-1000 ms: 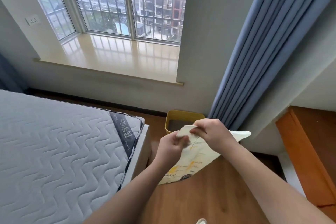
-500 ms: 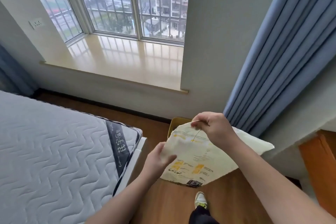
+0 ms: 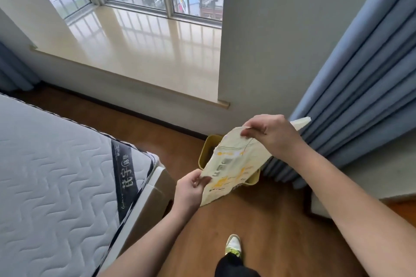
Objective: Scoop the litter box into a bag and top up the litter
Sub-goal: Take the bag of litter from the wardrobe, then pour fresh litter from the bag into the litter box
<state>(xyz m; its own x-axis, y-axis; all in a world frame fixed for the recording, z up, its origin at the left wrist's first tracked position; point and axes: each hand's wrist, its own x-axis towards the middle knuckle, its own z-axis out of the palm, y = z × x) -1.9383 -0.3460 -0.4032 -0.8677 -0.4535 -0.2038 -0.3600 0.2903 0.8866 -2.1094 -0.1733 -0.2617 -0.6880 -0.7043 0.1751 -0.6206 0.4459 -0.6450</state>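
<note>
The bag (image 3: pixel 229 168) hangs above the yellow litter box (image 3: pixel 206 153), which sits on the floor by the curtain (image 3: pixel 360 87). Right hand (image 3: pixel 270 134) fingers pinch the top edge; left hand (image 3: pixel 190 188) fingers pinch the lower side. Separate the layers at the top edge to open the mouth, keeping the bag over the box.

Wooden floor (image 3: pixel 258 227) carries yellow litter box (image 3: pixel 208 153), bed (image 3: pixel 56 175).

The bag (image 3: pixel 229 164) looks like thin, matt, creased plastic or paper. The litter box (image 3: pixel 206 153) is smooth yellow plastic. Glossy wood floor (image 3: pixel 258 220), quilted cloth mattress (image 3: pixel 56 175), polished stone sill (image 3: pixel 146 51), pleated cloth curtain (image 3: pixel 360 74).
</note>
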